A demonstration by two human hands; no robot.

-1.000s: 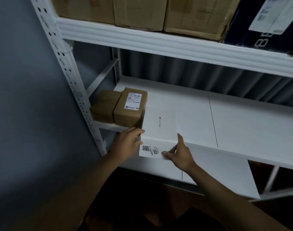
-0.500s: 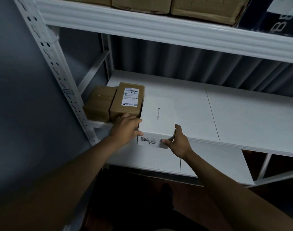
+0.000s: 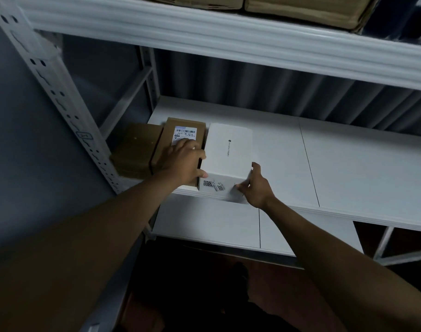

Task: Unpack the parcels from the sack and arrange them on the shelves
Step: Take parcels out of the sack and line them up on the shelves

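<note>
The white box (image 3: 227, 152) sits at the shelf's (image 3: 348, 164) front edge, beside a brown box (image 3: 180, 140). It looks stiff, smooth and light; the near corners suit holding. The left hand (image 3: 184, 164) and right hand (image 3: 255, 185) clasp them.

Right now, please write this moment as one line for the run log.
step: placing white box on middle shelf | left hand: on box's left side | right hand: at front right corner | neighbour: labelled brown box
</note>
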